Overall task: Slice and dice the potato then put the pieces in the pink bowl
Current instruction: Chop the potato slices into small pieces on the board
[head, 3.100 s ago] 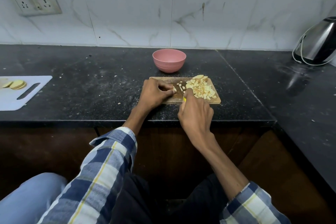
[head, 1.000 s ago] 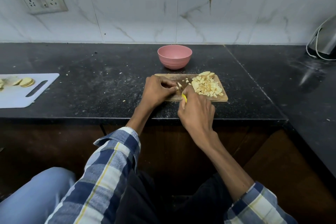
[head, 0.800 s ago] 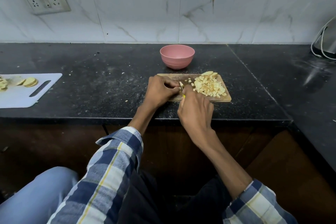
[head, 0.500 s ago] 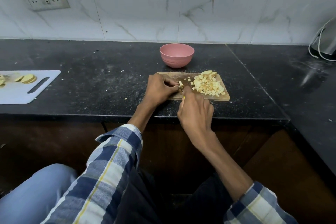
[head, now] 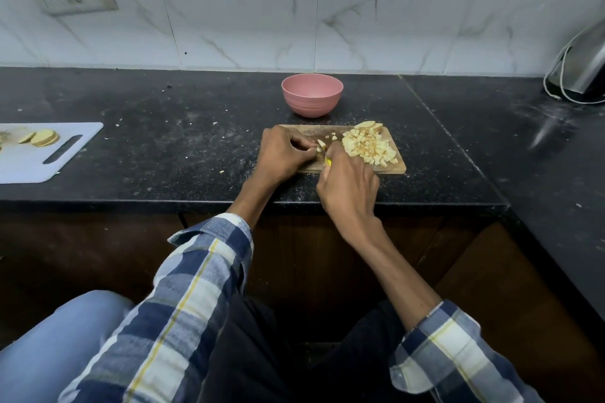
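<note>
bare counter [head: 183, 154] is lying open to my left; the pink bowl [head: 312, 98] is standing just behind the wooden board [head: 397, 167].

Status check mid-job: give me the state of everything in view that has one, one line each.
pink bowl: upright, looks empty.
wooden cutting board: flat on counter, holds the diced pile.
diced potato pile: heaped on the board's right part.
potato piece: pinched by left hand.
knife: gripped by right hand, mostly hidden.
white cutting board: flat, holds potato slices.
</note>
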